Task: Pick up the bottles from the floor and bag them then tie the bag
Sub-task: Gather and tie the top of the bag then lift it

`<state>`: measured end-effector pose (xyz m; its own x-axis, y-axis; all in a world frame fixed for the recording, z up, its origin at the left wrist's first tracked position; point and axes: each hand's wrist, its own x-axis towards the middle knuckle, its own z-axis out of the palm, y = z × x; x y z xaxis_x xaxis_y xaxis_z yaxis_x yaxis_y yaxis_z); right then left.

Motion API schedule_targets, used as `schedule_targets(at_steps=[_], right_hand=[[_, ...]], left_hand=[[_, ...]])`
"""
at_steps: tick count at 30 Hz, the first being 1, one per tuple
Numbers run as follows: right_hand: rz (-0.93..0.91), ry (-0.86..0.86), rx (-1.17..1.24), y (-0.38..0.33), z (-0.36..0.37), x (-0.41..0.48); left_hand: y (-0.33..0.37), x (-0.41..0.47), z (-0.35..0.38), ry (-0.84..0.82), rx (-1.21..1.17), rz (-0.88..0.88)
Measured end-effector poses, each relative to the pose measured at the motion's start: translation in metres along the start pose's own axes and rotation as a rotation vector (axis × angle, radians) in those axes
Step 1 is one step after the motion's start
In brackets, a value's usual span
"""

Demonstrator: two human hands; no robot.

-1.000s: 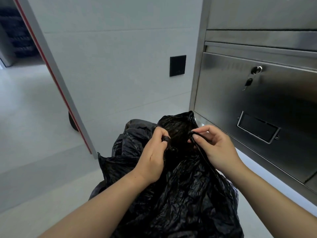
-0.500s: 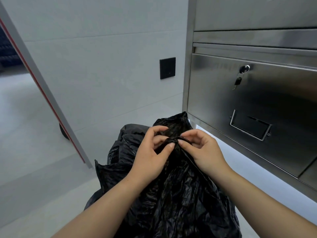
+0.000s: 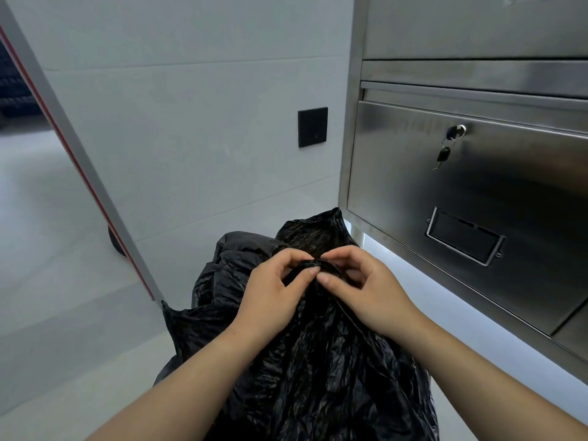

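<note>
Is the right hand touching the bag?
Touching. The head view shows the right hand pinching the gathered top of the bag, beside the left hand.

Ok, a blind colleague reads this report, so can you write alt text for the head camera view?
The left hand and right hand pinch the twisted, gathered top of a black bag. A stainless steel cabinet with a key hanging from its lock stands to the right; a white wall with a black wall plate lies behind.

Steel cabinet (image 3: pixel 477 202) with keyed lock (image 3: pixel 456 131); black wall plate (image 3: pixel 312 127)
</note>
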<state>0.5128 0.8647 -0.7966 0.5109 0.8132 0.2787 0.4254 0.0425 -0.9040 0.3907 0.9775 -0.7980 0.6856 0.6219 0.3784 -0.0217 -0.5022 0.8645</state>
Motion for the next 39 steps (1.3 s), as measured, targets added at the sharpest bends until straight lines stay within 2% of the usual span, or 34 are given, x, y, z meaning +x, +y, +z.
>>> schedule_targets(at_steps=[3,8,13,21,26,31,39], right_hand=[[-0.06,-0.056,-0.255,-0.004,0.001,-0.004],[-0.037,-0.059,-0.278,-0.006,-0.014,0.005],[-0.047,-0.173,-0.176,-0.009,-0.032,0.007],[-0.147,-0.154,-0.076,-0.011,-0.022,0.002],[-0.118,-0.055,-0.025,-0.006,-0.017,0.003],[-0.079,0.053,0.008,0.0,-0.021,0.003],[-0.12,-0.009,0.021,-0.006,-0.012,0.001]], left_hand=[[0.0,0.003,-0.003,0.054,0.02,0.001],[0.001,0.008,-0.01,0.077,0.064,0.015],[-0.001,0.009,-0.011,0.102,0.028,-0.038],[-0.009,0.007,-0.009,0.087,-0.037,-0.135],[-0.007,0.009,-0.014,0.059,-0.133,-0.152],[0.001,0.013,-0.023,0.08,-0.354,-0.161],[0.015,0.013,-0.01,0.011,-0.164,0.003]])
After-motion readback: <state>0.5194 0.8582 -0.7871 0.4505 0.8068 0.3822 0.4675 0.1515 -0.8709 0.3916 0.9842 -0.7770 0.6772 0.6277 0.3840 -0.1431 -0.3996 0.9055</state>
